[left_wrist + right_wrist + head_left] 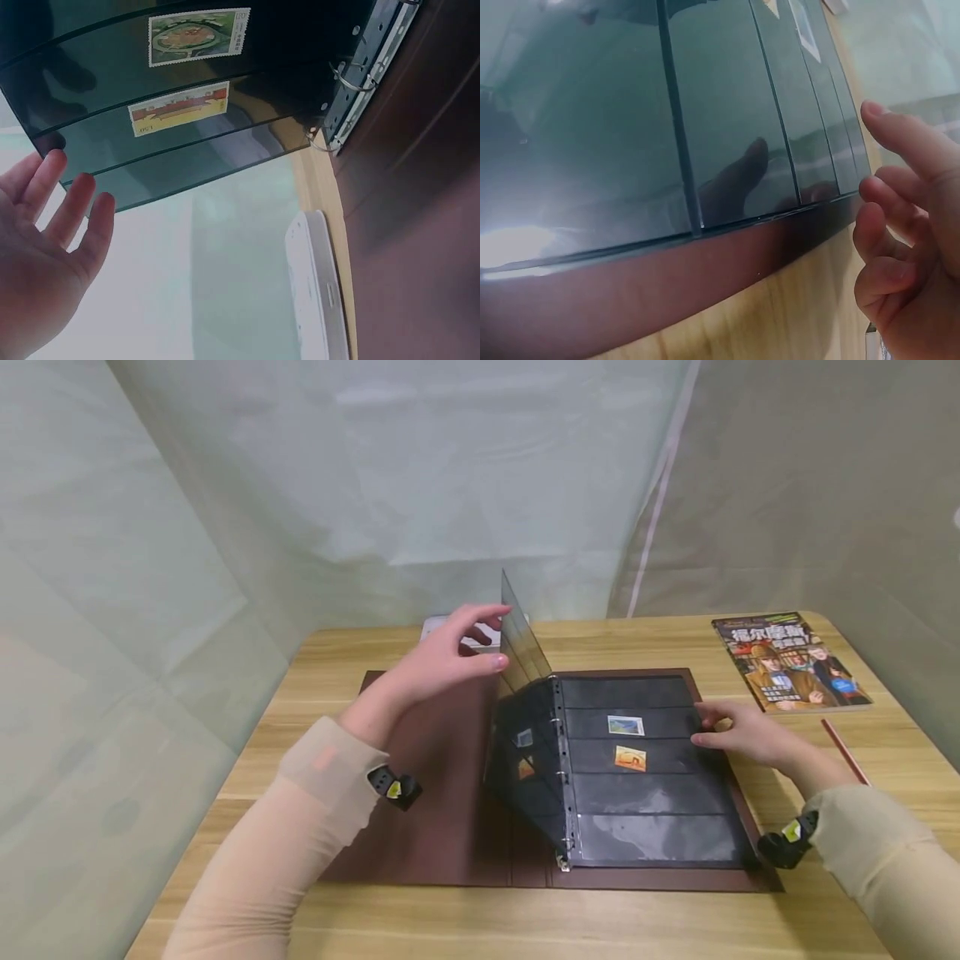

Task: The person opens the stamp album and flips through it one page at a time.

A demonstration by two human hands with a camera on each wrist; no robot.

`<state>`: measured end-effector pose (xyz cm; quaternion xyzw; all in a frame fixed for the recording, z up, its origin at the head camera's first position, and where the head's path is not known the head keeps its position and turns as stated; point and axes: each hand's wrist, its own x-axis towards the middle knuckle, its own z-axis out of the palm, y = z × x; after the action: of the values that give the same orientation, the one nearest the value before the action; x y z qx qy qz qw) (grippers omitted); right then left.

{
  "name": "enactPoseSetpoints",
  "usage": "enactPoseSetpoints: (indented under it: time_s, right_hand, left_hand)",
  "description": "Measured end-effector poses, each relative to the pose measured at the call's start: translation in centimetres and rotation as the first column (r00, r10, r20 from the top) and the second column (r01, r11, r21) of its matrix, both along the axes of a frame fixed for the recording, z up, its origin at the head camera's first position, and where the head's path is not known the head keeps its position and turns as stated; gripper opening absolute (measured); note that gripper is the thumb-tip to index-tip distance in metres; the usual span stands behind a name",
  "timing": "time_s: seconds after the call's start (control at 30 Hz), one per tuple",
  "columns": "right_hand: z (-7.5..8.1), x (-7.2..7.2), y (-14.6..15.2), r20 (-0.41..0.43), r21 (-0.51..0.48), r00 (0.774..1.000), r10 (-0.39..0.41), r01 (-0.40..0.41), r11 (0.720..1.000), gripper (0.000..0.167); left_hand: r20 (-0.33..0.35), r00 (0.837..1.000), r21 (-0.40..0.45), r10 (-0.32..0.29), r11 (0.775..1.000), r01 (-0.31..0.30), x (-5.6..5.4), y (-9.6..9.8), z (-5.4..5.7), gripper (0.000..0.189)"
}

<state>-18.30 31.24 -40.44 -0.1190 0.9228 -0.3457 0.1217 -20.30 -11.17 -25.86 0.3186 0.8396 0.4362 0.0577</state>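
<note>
A stamp album with a maroon cover [435,827] lies spread on a wooden table. One black pocket page [517,643] stands raised on the metal rings, tilted to the left. My left hand [453,647] is at that page's free edge, fingers extended; in the left wrist view fingertips [54,159] meet the corner. Two stamps, a green one [199,37] and a red-yellow one [180,109], sit in its pockets. The flat right-hand page [652,793] holds a blue stamp [626,725] and an orange stamp [630,758]. Beside its right edge, my right hand [738,735] has loosely bent fingers and holds nothing.
An illustrated book [791,664] lies at the back right, with a red pencil [846,752] in front of it. Behind the album is a flat white case [315,292]. Pale fabric sheets [480,485] hang around the table.
</note>
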Motion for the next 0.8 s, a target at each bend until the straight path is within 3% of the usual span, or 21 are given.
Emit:
enactPoseSetpoints:
  time_s: [0.33, 0.63, 0.8]
  right_hand:
    - [-0.7, 0.4, 0.1, 0.057, 0.009, 0.998, -0.029, 0.029, 1.000, 0.075]
    - [-1.2, 0.5, 0.5, 0.066, -0.030, 0.997, -0.033, 0.035, 0.999, 0.076]
    - [-1.2, 0.5, 0.5, 0.070, -0.043, 0.997, -0.039, 0.042, 0.998, 0.075]
  left_hand:
    - [-0.031, 0.999, -0.006, 0.040, 0.999, -0.040, 0.1, -1.2, -0.2, 0.059]
    - [0.010, 0.997, 0.006, 0.083, 0.997, -0.083, 0.4, -2.8, -0.7, 0.055]
    - [-0.004, 0.993, 0.008, 0.115, 0.993, -0.115, 0.6, -3.9, -1.2, 0.053]
